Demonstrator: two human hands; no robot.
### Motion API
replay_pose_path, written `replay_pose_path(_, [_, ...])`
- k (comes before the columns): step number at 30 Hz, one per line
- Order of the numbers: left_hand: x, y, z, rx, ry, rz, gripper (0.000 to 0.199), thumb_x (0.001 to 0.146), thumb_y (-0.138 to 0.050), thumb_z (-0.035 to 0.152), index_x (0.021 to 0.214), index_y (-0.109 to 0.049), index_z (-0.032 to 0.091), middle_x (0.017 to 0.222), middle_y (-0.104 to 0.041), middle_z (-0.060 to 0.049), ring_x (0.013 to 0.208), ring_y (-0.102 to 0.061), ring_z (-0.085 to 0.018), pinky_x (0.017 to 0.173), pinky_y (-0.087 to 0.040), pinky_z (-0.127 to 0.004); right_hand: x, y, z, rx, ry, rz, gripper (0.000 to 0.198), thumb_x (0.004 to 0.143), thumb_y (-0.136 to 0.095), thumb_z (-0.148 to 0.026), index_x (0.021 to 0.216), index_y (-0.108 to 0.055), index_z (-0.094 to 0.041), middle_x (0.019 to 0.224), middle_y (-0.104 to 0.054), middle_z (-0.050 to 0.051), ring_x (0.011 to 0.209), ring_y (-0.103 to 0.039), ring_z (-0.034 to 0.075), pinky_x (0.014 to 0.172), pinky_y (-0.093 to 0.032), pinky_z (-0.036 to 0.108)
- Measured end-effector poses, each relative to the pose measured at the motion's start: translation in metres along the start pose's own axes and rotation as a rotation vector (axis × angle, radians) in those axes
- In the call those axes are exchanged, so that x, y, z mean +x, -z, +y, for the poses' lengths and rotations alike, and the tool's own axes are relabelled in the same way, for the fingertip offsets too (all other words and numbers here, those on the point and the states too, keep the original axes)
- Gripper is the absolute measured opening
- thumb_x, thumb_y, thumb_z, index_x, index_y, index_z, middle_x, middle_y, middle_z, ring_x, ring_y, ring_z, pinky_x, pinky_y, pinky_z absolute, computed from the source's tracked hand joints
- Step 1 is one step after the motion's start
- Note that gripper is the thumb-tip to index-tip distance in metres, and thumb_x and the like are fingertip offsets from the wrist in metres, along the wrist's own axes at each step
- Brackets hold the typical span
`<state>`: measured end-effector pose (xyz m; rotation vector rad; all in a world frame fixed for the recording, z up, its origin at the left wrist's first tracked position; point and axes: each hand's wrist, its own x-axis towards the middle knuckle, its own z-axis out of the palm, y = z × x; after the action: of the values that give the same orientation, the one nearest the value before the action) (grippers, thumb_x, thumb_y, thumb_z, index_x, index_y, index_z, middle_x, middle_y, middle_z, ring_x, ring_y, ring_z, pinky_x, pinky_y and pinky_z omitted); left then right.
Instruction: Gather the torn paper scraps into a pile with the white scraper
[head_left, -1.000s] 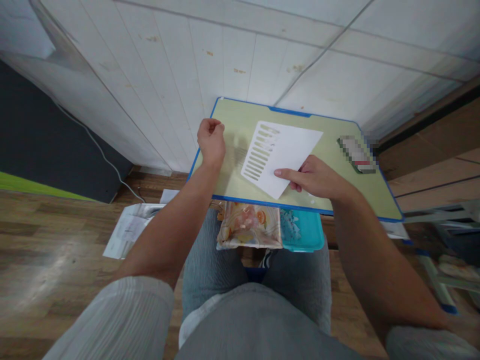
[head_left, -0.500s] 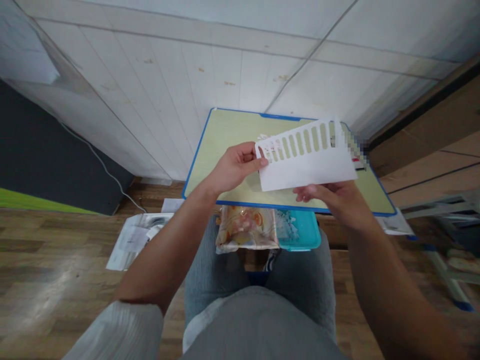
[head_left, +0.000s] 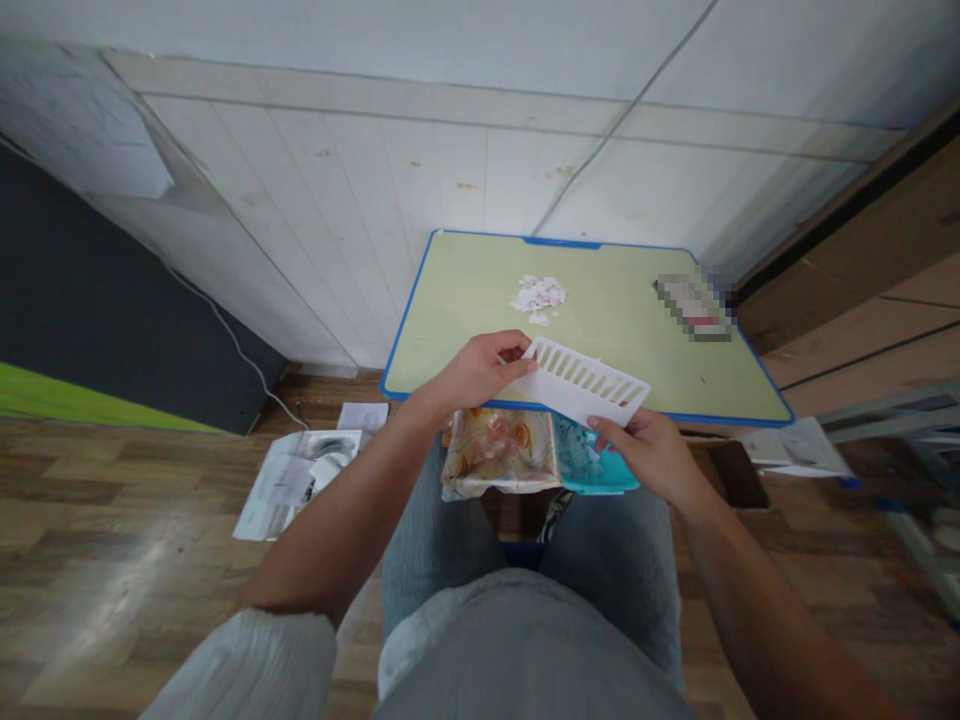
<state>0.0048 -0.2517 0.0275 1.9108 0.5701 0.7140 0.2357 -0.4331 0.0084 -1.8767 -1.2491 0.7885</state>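
Note:
A white slotted panel (head_left: 564,391), with a row of long oval openings along one side, is held over the near edge of the table. My left hand (head_left: 486,371) pinches its left end, thumb on top. At the lower right corner my right hand (head_left: 646,444) grips it between thumb and fingers. Beyond the panel, a small pile of whitish paper-like scraps (head_left: 540,294) lies on the yellow-green tabletop (head_left: 465,290) with its blue rim. Below the table edge, near my lap, are a patterned bag (head_left: 499,450) and a turquoise container (head_left: 607,475) with pale bits in it.
At the table's right side lies a blurred-out flat object (head_left: 694,306). A white wall (head_left: 510,170) with a cable stands behind the table. On the floor to the left is an opened white package (head_left: 281,480); a dark panel (head_left: 112,290) rises behind it.
The slotted panel has come down and closer to me, now tilting down to the right. My right hand has moved from beneath it to grip its corner. The scraps show fully.

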Motion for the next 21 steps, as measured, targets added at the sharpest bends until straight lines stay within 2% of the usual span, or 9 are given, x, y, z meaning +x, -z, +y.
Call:
replay_pose_path(2, [-0.006, -0.004, 0.003, -0.011, 0.039, -0.012, 0.025, 0.09, -0.074, 0.044, 0.089, -0.074, 0.019, 0.082, -0.066, -0.001, 0.077, -0.058, -0.018, 0.069, -0.046, -0.029, -0.002, 0.005, 0.006, -0.011, -0.011, 0.01, 0.043, 0.079, -0.075, -0.064, 0.064, -0.077, -0.024, 0.068, -0.08, 0.008, 0.064, -0.075, 0.028, 0.065, -0.058, 0.038])
replay_pose_path(6, [-0.017, -0.004, 0.012, -0.033, 0.077, -0.05, 0.022, 0.09, -0.074, 0.041, 0.089, -0.074, 0.018, 0.083, -0.067, -0.001, 0.077, -0.059, -0.017, 0.069, -0.048, -0.027, -0.002, 0.012, 0.017, -0.004, -0.002, -0.014, 0.039, 0.082, -0.075, -0.061, 0.071, -0.081, -0.024, 0.084, -0.087, 0.009, 0.076, -0.081, 0.031, 0.073, -0.062, 0.041])
replay_pose_path(10, [-0.022, -0.003, 0.017, -0.032, 0.073, -0.066, 0.019, 0.091, -0.074, 0.037, 0.089, -0.075, 0.019, 0.082, -0.07, -0.001, 0.077, -0.063, -0.017, 0.07, -0.05, -0.027, -0.003, 0.02, 0.012, -0.002, 0.045, -0.055, 0.038, 0.084, -0.078, -0.057, 0.098, -0.09, -0.024, 0.106, -0.09, 0.008, 0.097, -0.085, 0.036, 0.091, -0.066, 0.049])
replay_pose_path(12, [-0.022, -0.005, 0.018, -0.004, 0.06, -0.054, 0.018, 0.092, -0.074, 0.037, 0.089, -0.077, 0.019, 0.085, -0.073, -0.001, 0.08, -0.065, -0.018, 0.072, -0.051, -0.027, -0.005, 0.026, 0.001, 0.021, 0.068, -0.059, 0.043, 0.084, -0.081, -0.056, 0.11, -0.091, -0.023, 0.113, -0.09, 0.008, 0.101, -0.085, 0.035, 0.094, -0.067, 0.049])
replay_pose_path(16, [-0.018, -0.018, 0.025, 0.052, -0.032, -0.002, 0.016, 0.095, -0.073, 0.034, 0.094, -0.08, 0.02, 0.097, -0.08, -0.003, 0.091, -0.071, -0.02, 0.082, -0.054, -0.03, -0.01, 0.038, -0.023, 0.04, 0.1, -0.036, 0.041, 0.085, -0.082, -0.054, 0.11, -0.091, -0.023, 0.102, -0.09, 0.006, 0.084, -0.084, 0.03, 0.077, -0.067, 0.04])
replay_pose_path(21, [-0.016, -0.029, 0.024, 0.065, -0.122, 0.071, 0.013, 0.099, -0.075, 0.031, 0.103, -0.081, 0.021, 0.108, -0.083, -0.006, 0.099, -0.075, -0.022, 0.091, -0.058, -0.033, -0.015, 0.048, -0.039, 0.04, 0.133, 0.066, 0.027, 0.085, -0.085, -0.046, 0.103, -0.093, -0.027, 0.1, -0.09, 0.003, 0.089, -0.085, 0.028, 0.082, -0.068, 0.037])
